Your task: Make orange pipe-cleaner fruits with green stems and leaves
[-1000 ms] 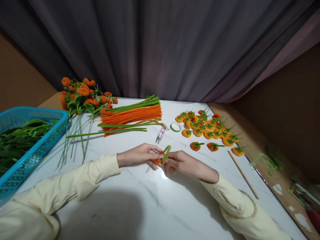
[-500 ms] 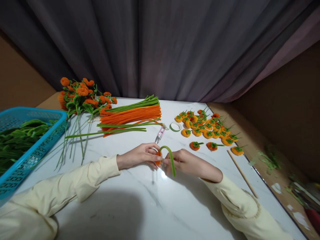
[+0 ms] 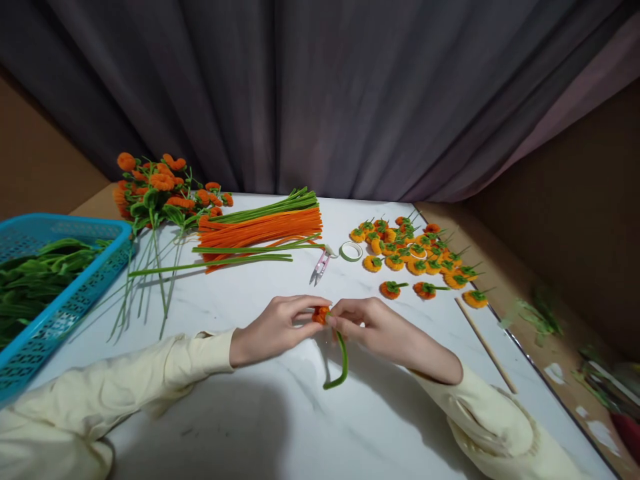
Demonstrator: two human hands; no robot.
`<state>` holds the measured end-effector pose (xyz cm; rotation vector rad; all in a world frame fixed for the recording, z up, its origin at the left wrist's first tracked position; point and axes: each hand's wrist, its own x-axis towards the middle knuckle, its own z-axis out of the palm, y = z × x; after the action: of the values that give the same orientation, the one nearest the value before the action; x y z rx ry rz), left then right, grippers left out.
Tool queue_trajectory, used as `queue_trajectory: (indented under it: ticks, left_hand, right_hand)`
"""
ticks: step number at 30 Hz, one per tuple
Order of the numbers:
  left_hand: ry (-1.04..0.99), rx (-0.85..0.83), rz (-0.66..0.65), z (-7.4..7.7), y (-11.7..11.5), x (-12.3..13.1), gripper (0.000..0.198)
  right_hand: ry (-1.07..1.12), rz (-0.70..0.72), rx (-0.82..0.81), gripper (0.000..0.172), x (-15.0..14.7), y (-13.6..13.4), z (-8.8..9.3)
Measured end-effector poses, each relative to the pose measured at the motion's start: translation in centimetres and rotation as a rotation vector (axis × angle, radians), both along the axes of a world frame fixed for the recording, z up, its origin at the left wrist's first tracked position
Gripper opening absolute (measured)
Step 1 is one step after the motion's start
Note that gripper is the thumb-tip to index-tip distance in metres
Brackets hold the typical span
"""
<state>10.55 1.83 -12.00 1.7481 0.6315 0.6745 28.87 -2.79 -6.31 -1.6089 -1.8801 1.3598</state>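
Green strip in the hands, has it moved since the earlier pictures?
Yes: the green strip swung down the picture, its loose end farther from the pink snips.

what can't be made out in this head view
In the head view:
Orange piece: partly covered by the left hand.
Green strip: upper part hidden by the right hand.
Blue basket: cut off by the left edge.
Green scraps, far right: too blurred to identify.
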Motion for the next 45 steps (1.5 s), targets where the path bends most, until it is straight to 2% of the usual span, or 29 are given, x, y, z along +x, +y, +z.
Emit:
queue_trajectory:
  ticks: [2, 5, 8, 10, 12, 16, 18, 21, 26, 31, 35, 41, 45]
  left_hand:
    - [-0.002, 0.031, 0.023, 0.0, -0.1, -0.1, 0.027]
    - [0.027, -0.032, 0.053, 0.2, -0.1, -0.2, 0.029]
    - [0.072, -0.096, 0.076, 0.8, -0.1, -0.3, 0.043]
    - [0.079, -0.174, 0.097, 1.3, 0.0, -0.3, 0.051]
    - [0.05, -0.321, 0.09, 1.7, 0.0, -0.3, 0.05]
    - [-0.069, -0.653, 0.003, 2.4, -0.4, -0.1, 0.037]
    - [-0.099, -0.758, -0.004, 2.6, -0.5, 0.0, 0.034]
    - [-0.118, -0.844, 0.033, 2.6, -0.4, 0.0, 0.031]
    - [-0.123, -0.86, 0.06, 2.6, 0.1, 0.0, 0.032]
    - [-0.043, -0.745, 0.115, 2.4, 0.3, 0.0, 0.038]
    - [0.038, -0.628, 0.131, 2.5, 0.3, 0.0, 0.041]
    - [0.063, -0.545, 0.078, 2.5, 0.4, -0.3, 0.037]
    - [0.054, -0.478, -0.018, 2.8, 0.6, -0.7, 0.034]
  right_hand:
    - [0.077, -0.013, -0.059, 0.028, -0.2, 0.1, 0.1]
    - [0.213, -0.031, -0.107, 0.029, -0.2, 0.5, 0.1]
    - [0.123, -0.069, -0.008, 0.027, -0.2, 0.4, -0.2]
    - [-0.049, -0.096, 0.14, 0.024, -0.4, -0.1, -0.5]
    - [-0.261, -0.09, 0.365, 0.021, -0.9, -0.9, -0.9]
    - [-0.618, 0.065, 0.872, 0.022, -2.2, -2.2, -1.6]
    - [-0.73, 0.137, 1.01, 0.024, -2.8, -2.4, -1.9]
    - [-0.831, 0.199, 1.102, 0.024, -3.1, -2.3, -2.1]
    - [-0.834, 0.26, 1.157, 0.029, -2.9, -2.2, -2.1]
    - [-0.726, 0.251, 1.147, 0.028, -2.4, -2.0, -1.6]
    - [-0.579, 0.245, 1.087, 0.035, -1.9, -1.6, -1.4]
    - [-0.343, 0.099, 0.958, 0.028, -1.3, -1.3, -2.3]
    - [-0.259, -0.029, 0.905, 0.021, -0.9, -1.2, -2.5]
